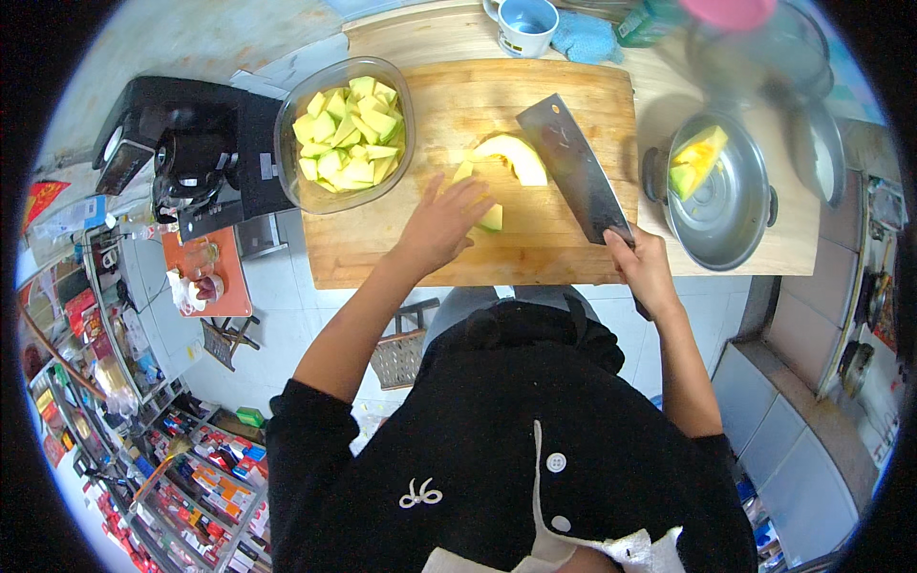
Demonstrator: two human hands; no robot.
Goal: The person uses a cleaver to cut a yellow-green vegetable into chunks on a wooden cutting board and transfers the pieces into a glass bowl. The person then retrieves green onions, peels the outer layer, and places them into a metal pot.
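Note:
My right hand (640, 267) is closed round the handle of a cleaver (580, 172), its broad dark blade slanting up and left over the cutting board (564, 258). Fingers stretched and spread, my left hand (444, 224) rests over pale green-yellow melon pieces on the board. One melon piece (492, 219) shows past the fingertips; another pokes out above the fingers. Between that hand and the blade lies a curved pale melon slice (518, 159). On the board's left, a clear plastic container (285, 143) holds a heap of melon chunks (349, 138).
A metal pot (731, 224) with a melon wedge (697, 162) stands right of the board. Behind are a light blue mug (527, 27), a blue cloth (586, 38) and a green bottle (645, 24). A black appliance (205, 162) sits left of the container.

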